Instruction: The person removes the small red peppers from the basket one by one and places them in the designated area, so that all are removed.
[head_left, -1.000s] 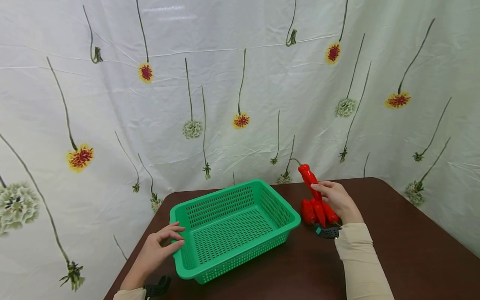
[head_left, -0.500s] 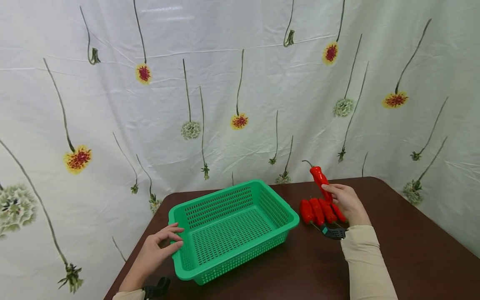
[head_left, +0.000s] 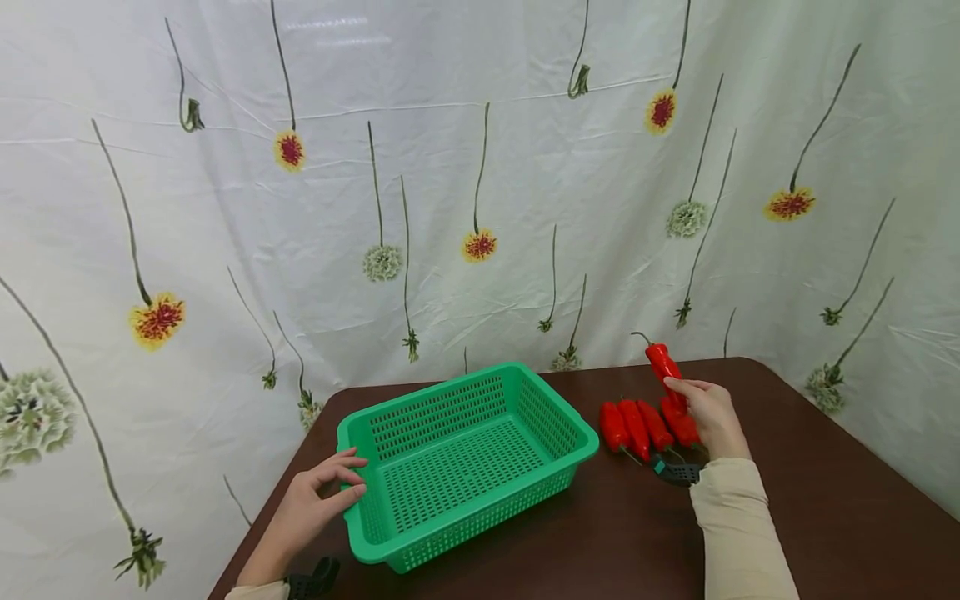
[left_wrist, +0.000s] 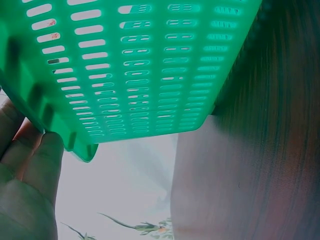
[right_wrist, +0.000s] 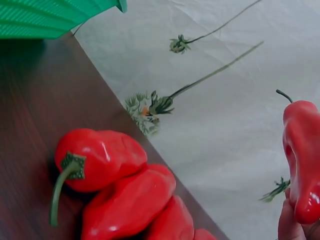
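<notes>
My right hand (head_left: 712,412) pinches a long red pepper (head_left: 663,364) near its lower end, its curved stem pointing up and left. The right wrist view shows this red pepper (right_wrist: 302,150) at its right edge. Below it, several more red peppers (head_left: 635,429) lie side by side on the table; the rightmost one is partly hidden by the held pepper and hand. My left hand (head_left: 303,508) rests at the left rim of a green plastic basket (head_left: 457,531), fingers and thumb reaching loosely over the edge. In the left wrist view its fingers (left_wrist: 42,167) touch the rim.
The basket stands on a dark brown table (head_left: 600,533), left of the peppers, with nothing inside. A white cloth (head_left: 435,58) printed with flowers hangs behind the table. Each wrist wears a black strap (head_left: 678,472).
My right hand has moved right with the pepper, away from the basket and along the row. Peppers that it covered before now show. My left hand stays at the rim.
</notes>
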